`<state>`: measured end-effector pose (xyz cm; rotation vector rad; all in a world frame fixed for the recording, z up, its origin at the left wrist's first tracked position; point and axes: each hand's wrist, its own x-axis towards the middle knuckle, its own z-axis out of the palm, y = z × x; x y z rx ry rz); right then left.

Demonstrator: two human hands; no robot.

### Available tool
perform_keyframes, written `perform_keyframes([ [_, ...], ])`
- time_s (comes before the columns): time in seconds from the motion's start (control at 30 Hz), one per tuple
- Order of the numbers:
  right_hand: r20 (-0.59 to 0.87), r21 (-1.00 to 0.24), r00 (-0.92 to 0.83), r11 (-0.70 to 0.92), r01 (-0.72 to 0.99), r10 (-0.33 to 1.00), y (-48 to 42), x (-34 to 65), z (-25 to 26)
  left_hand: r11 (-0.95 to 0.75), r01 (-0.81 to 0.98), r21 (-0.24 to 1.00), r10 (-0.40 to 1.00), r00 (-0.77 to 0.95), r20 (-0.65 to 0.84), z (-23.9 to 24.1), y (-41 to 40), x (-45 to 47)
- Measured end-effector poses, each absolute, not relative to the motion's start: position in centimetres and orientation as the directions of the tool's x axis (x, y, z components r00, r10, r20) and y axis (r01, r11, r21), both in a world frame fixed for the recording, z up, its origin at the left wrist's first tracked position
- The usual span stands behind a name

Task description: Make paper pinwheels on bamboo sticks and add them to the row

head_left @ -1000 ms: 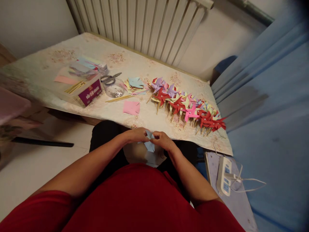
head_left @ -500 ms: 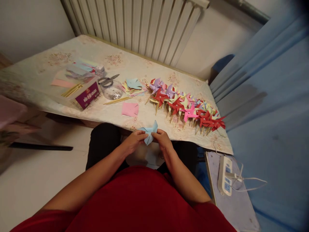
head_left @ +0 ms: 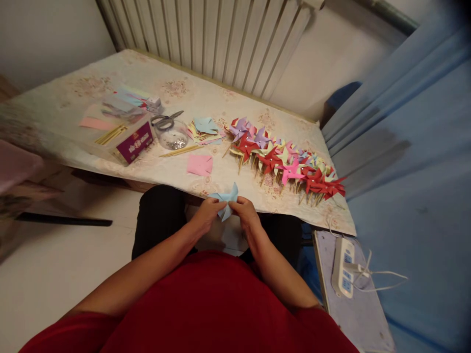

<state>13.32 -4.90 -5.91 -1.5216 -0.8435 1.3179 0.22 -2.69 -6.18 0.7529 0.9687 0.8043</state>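
A light blue paper pinwheel (head_left: 225, 212) is held over my lap at the table's front edge, its points folded toward the middle. My left hand (head_left: 208, 214) pinches it from the left, and my right hand (head_left: 246, 210) grips it from the right; both thumbs meet near its centre. Whether a pin is in the centre I cannot tell. On the table just beyond lies a pink paper square (head_left: 199, 165) with slits at its corners. Behind that is a stack of cut paper squares (head_left: 206, 126), a light blue one on top.
Finished pinwheels on sticks (head_left: 271, 160) lie in rows at the right. Thin wooden sticks (head_left: 180, 151), a clear bowl of small metal pieces (head_left: 178, 142), scissors (head_left: 165, 121) and a purple-labelled box (head_left: 134, 142) are at the left. A power strip (head_left: 343, 267) sits on a side stand.
My thumbs have drawn closer together at the middle of the blue pinwheel. The view has shifted slightly; the things on the table look unmoved.
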Motion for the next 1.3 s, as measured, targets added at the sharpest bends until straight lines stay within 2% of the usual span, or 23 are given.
perform_keyframes([
  [0.93, -0.343, -0.939, 0.221, -0.333, -0.082, 0.913, -5.4, 13.6, -4.8, 0.495, -0.255, 0.831, 0.840, 0.384, -0.383, -6.2, -2.5, -0.2],
  [1.03, -0.232, -0.959, 0.373, -0.276, 0.068, 0.898, -5.7, 14.0, -4.5, 0.512, -0.320, 0.797, 0.842, 0.373, -0.390, -6.1, -2.3, -0.3],
  [1.1, -0.064, -0.950, 0.517, -0.212, 0.231, 0.853, -6.3, 14.1, -4.4, 0.518, -0.360, 0.776, 0.844, 0.360, -0.397, -6.0, -2.2, -0.3],
  [1.17, 0.117, -0.919, 0.589, -0.138, 0.369, 0.799, -7.2, 13.9, -4.5, 0.523, -0.385, 0.760, 0.845, 0.351, -0.403, -5.8, -2.1, -0.3],
  [1.23, 0.238, -0.891, 0.560, -0.052, 0.452, 0.794, -8.4, 13.4, -4.7, 0.525, -0.406, 0.748, 0.846, 0.344, -0.407, -5.6, -2.0, -0.3],
  [1.3, 0.290, -0.861, 0.459, 0.020, 0.508, 0.840, -9.6, 12.9, -5.1, 0.521, -0.422, 0.742, 0.849, 0.339, -0.404, -5.4, -2.0, -0.2],
])
